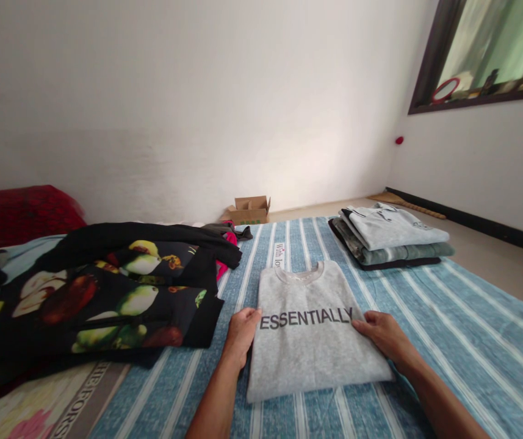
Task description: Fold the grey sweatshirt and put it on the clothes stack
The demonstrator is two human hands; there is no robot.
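Observation:
A folded grey sweatshirt (309, 353) with dark "ESSENTIALLY" lettering lies in front of me on a blue and white striped bed sheet (472, 341), its collar pointing away. My left hand (241, 332) grips its left edge, thumb on top and fingers tucked at the side. On the opposite edge, my right hand (382, 332) pinches the cloth by the last letters, with its other fingers partly hidden underneath. To the far right sits a stack of folded clothes, a light grey shirt (393, 225) on top.
Loose dark clothes (105, 292) with a fruit print are heaped at the left. A cardboard box (251, 210) stands by the wall beyond the bed. A red covered bundle (23, 213) is at the far left, and a window (490, 55) is at the upper right.

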